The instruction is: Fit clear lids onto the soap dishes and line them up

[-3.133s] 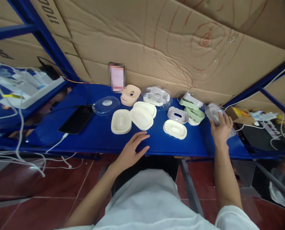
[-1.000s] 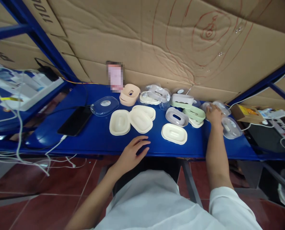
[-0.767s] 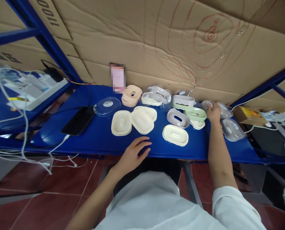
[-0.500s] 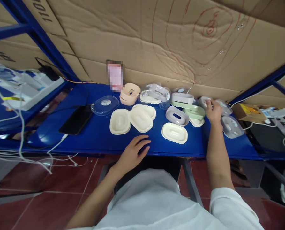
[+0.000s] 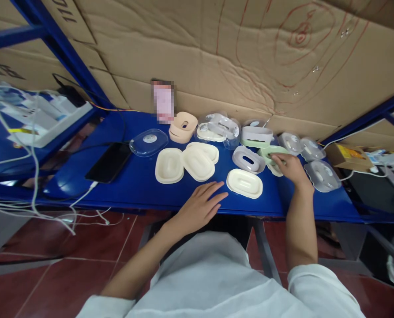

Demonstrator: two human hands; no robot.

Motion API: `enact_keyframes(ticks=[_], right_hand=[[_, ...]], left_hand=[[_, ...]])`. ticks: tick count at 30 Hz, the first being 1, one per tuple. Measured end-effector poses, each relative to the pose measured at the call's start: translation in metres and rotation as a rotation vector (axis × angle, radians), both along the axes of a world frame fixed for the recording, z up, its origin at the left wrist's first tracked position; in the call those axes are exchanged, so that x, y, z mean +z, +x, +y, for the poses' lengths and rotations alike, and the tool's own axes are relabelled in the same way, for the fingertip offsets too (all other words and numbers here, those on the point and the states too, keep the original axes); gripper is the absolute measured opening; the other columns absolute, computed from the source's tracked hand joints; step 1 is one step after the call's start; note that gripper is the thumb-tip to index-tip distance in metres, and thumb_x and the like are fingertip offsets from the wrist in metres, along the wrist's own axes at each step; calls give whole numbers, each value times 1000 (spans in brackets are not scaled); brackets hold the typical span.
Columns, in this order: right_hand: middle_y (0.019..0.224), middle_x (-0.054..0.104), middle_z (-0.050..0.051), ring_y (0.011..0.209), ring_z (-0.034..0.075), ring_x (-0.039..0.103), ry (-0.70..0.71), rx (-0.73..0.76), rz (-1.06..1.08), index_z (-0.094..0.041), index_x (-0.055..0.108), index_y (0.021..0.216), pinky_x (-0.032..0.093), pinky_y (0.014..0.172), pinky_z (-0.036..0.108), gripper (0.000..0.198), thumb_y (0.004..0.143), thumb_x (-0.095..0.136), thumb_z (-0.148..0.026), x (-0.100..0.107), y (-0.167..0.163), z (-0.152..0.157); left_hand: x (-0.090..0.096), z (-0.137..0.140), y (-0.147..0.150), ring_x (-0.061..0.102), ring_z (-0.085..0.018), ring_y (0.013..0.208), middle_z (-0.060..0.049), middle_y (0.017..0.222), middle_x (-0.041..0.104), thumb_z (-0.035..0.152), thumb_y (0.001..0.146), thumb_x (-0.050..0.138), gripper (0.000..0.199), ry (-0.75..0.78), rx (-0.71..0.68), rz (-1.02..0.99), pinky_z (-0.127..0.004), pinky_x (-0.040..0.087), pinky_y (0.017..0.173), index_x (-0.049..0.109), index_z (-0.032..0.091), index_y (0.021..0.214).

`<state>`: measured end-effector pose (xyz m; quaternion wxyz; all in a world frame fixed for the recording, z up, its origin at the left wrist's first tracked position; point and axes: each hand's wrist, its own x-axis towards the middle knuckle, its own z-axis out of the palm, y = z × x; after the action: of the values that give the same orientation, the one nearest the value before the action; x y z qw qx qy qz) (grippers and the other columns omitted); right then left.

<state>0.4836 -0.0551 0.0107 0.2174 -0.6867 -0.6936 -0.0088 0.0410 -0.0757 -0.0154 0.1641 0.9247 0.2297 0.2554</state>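
looking down in the head view, my right hand (image 5: 292,167) reaches over a smooth blue surface (image 5: 140,192), its fingertips at a pale green oval plastic ring (image 5: 265,151); i cannot tell whether they grip it or only touch it. my left hand (image 5: 200,207) is relaxed, fingers spread and holding nothing, over the near edge, just beside a cream oval plastic tray (image 5: 245,183).

by how things lie, i'd judge the work partly done: three rounded boxes under clear plastic covers (image 5: 322,176) sit together at the right and look assembled. the rest seems to be in pieces: a lavender oval plastic ring (image 5: 239,155) next to the green one, a lavender-over-green plastic stack (image 5: 256,134) behind, overlapping cream plastic trays (image 5: 198,163), a peach rounded plastic box (image 5: 182,132) (lidless, as far as i can see) and a clear oval plastic lid (image 5: 149,143) near a flat black device (image 5: 108,163).

for moving, a blue strip shows along the near edge, and another between the green ring and the nearest covered box. brown cardboard (image 5: 183,53) closes off the back; a white cable (image 5: 92,187) drops over the edge at left.
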Motion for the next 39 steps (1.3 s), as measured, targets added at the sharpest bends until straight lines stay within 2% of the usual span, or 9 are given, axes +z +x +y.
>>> enact_keyframes(ticks=[3,6,10,13,16,20,29,33,39], right_hand=[[125,81,11,121,34,75,33,-3,-59,-21,80,121,49,114,57,39,105,55,-47,-6,-8,-15],[120,82,13,113,32,77,146,-33,-126,-20,80,121,53,106,53,39,108,54,-46,-6,-17,-29],[115,82,14,106,30,77,336,-105,-196,-18,79,122,52,101,48,37,109,58,-46,0,-52,-58],[114,82,10,106,27,76,390,0,-208,-22,75,127,51,100,45,25,107,66,-35,0,-105,-84],[114,81,8,107,24,75,349,240,-166,-24,69,137,51,102,44,33,104,71,-23,-4,-164,-101],[121,80,8,115,23,74,288,438,-77,-24,67,140,52,106,45,34,106,65,-18,-10,-214,-98],[132,78,7,128,22,70,161,588,-16,-25,68,143,52,117,44,35,110,57,-25,-10,-211,-83],[138,76,9,132,26,68,135,279,40,-25,70,140,48,117,46,42,114,44,-47,18,-188,-33],[132,75,25,130,45,67,-179,-298,-51,-12,38,167,38,117,65,94,105,24,-82,46,-177,77]], left_hand=[[4,8,22,41,-32,159,-10,170,47,23,111,50,44,97,-63,77,-53,40,128,55,23,154],[2,12,34,51,-31,150,-11,156,61,23,110,53,37,149,-71,112,-54,38,128,61,22,146],[0,9,20,63,-28,126,-10,127,71,17,108,56,23,164,-26,101,-55,43,121,69,21,126],[-3,4,0,65,-26,115,-9,115,70,18,108,58,16,129,1,39,-48,53,108,70,21,118],[-10,2,-13,66,-26,115,-10,121,68,21,107,62,16,99,52,-68,-45,58,102,68,22,122],[-15,2,-16,55,-32,144,-17,152,54,24,105,67,42,100,114,-147,-52,56,115,58,25,146],[-17,4,-13,54,-33,146,-12,141,67,27,105,68,31,137,70,-107,-55,54,122,67,22,136],[-18,3,-12,53,-34,146,-13,142,67,27,103,70,28,111,79,-111,-56,55,121,69,20,130],[-16,2,-12,52,-33,147,-12,143,66,26,101,72,28,55,85,-129,-56,54,122,71,22,128]])
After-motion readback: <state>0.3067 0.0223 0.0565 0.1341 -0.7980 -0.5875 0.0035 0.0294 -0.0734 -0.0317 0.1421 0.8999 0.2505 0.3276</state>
